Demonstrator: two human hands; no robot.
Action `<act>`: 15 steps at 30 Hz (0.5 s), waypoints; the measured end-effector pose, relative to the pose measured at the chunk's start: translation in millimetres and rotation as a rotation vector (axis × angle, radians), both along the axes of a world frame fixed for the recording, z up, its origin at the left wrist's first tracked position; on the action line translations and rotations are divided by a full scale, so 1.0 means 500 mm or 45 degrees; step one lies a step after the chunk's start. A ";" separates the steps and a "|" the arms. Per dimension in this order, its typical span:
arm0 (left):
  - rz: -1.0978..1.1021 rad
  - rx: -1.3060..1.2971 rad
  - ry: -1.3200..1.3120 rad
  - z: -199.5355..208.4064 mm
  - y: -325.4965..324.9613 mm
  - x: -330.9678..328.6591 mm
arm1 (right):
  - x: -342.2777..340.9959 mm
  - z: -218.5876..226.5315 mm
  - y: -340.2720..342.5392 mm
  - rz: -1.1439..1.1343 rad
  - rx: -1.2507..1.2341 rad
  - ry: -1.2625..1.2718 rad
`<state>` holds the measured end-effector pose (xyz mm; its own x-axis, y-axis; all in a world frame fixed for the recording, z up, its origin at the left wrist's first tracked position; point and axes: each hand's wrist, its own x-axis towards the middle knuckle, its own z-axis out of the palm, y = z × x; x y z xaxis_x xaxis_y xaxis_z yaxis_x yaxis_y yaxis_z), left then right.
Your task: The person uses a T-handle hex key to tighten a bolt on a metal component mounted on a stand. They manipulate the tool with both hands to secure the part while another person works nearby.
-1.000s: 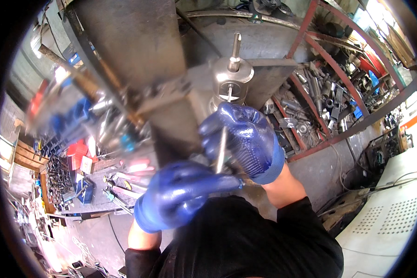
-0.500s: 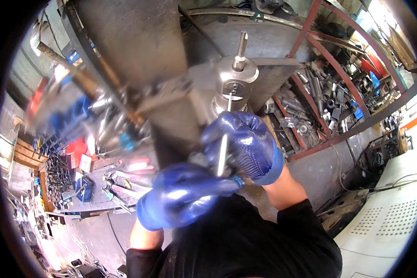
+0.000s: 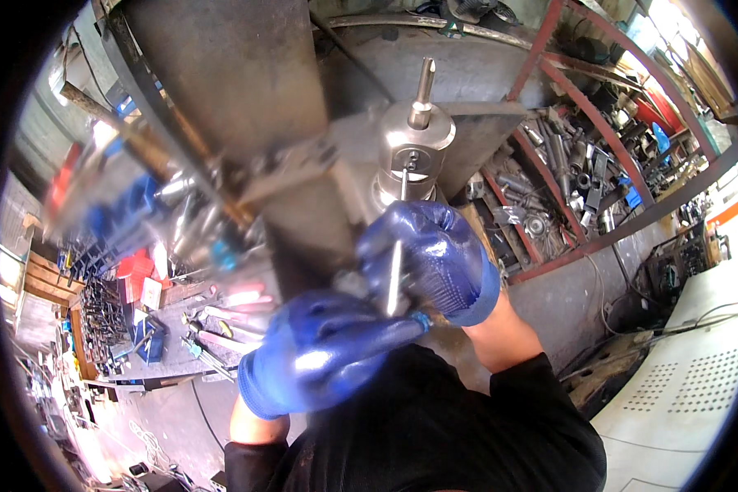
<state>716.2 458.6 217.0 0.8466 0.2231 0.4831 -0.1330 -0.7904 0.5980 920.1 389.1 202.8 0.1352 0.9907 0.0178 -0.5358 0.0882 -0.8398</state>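
Note:
Both my hands wear blue gloves. My right hand [image 3: 435, 254] is closed around a thin L-shaped metal key [image 3: 397, 246], whose upper end sits in the side of a shiny steel cylinder [image 3: 416, 143]. A shaft sticks up from the cylinder's top. My left hand [image 3: 320, 348] is lower, its fingers stretched toward the key's lower end and touching my right hand. The cylinder stands on a grey metal plate [image 3: 476, 123] beside a large dark steel column [image 3: 230, 90].
A red-framed rack [image 3: 574, 164] full of metal parts and tools lies to the right. A bench [image 3: 139, 336] with red boxes and hand tools lies at the left. A white perforated panel [image 3: 697, 394] is at the lower right. Cables run over the grey floor.
The view has shifted a little, so the cylinder sits slightly higher and to the right. Both hands stay on the key in much the same grip.

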 end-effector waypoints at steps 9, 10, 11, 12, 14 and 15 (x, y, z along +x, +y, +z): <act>-0.024 -0.039 0.008 -0.008 0.006 -0.003 | 0.001 0.000 0.001 -0.008 -0.071 0.018; -0.017 -0.074 0.016 -0.003 0.005 0.000 | 0.002 0.000 0.000 -0.013 -0.073 0.023; -0.012 -0.103 0.021 0.002 0.006 0.002 | 0.005 -0.001 0.002 -0.005 -0.046 0.010; -0.009 -0.064 -0.030 -0.003 0.007 0.004 | 0.006 -0.001 0.004 0.003 -0.019 -0.003; 0.025 -0.025 -0.037 -0.006 0.007 0.002 | 0.003 -0.002 0.006 0.000 -0.028 0.033; 0.041 -0.006 -0.039 -0.005 0.006 0.001 | 0.002 -0.001 0.007 -0.004 -0.036 0.035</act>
<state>716.9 461.7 214.4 0.8236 0.2527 0.5078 -0.1257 -0.7918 0.5978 921.2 392.4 202.3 0.1385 0.9903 -0.0142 -0.5582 0.0662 -0.8270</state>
